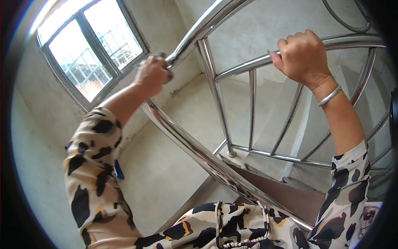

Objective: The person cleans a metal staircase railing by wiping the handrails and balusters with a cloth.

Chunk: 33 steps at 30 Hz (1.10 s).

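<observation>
My left hand [151,76], smeared by motion, is closed around a small grey, rag-like thing [159,54] at the bend of the shiny metal handrail [195,147]. Dark grey bits of it stick out above and beside the fingers; its exact kind is blurred. My right hand [302,56], with a silver bangle [330,96] on the wrist, is wrapped in a fist over the lower, curved metal rail [244,66]. Both sleeves have a black, cream and tan blotched pattern.
Upright metal bars [252,110] stand between the rails, with concrete stairs [269,120] behind them. A barred window [93,50] is at upper left in a bare plaster wall. Something blue [119,170] shows beside my left sleeve. A dark object [394,120] sits at the right edge.
</observation>
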Motion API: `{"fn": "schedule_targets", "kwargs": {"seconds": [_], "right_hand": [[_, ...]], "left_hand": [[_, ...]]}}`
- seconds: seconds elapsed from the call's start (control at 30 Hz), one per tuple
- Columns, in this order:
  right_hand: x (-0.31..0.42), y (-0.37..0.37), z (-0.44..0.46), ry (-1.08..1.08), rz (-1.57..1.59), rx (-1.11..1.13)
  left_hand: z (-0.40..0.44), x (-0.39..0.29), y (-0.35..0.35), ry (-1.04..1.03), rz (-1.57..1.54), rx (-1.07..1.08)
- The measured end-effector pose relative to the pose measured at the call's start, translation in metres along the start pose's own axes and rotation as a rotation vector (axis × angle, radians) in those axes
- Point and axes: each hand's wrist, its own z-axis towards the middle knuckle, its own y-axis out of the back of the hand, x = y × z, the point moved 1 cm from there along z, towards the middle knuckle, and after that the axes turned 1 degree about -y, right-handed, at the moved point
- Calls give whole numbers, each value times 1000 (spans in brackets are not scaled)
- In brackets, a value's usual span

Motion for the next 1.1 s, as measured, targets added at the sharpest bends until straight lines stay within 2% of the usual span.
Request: {"fn": "schedule_targets", "kwargs": {"seconds": [0.03, 0.07, 0.17, 0.27, 0.33, 0.4, 0.5, 0.6, 0.67, 0.73, 0.8, 0.87, 0.93, 1.0, 1.07, 1.1], "right_hand": [[0, 0, 0, 1, 17, -3], [0, 1, 1, -2, 12, -2], [-1, 5, 3, 25, 2, -22], [1, 6, 3, 37, 8, -9], [2, 6, 3, 42, 34, -36], [2, 6, 1, 41, 30, -15], [1, 5, 0, 35, 29, -10], [1, 3, 0, 21, 31, -4], [2, 4, 2, 18, 23, 13], [2, 4, 3, -5, -9, 52], [2, 3, 3, -9, -7, 48], [2, 3, 3, -15, -9, 46], [2, 3, 2, -24, 7, 125], [0, 0, 1, -5, -9, 84], [0, -1, -1, 14, -16, 57], [-1, 0, -1, 29, -30, 34]], "left_hand": [[7, -16, -10, -53, -44, -128], [20, -27, -24, -137, -20, -134], [47, -33, -68, -153, 131, -183], [38, -25, -75, -133, 307, -83], [29, -20, -59, -85, 258, 24], [18, -12, -47, -46, 267, -4], [-11, 5, -15, 144, 63, 219], [-51, 8, 5, 211, -98, 295], [-69, 0, 2, 212, -153, 254], [-76, -25, 8, 100, -225, 343], [-82, -60, 19, -45, -357, 224], [-66, -83, 7, -258, -354, 346], [-48, -82, 2, -215, -339, 342], [-21, -60, -6, -40, 24, 431], [-7, -22, -1, 70, 212, 382], [-1, -3, -13, 44, 138, 422]]}}
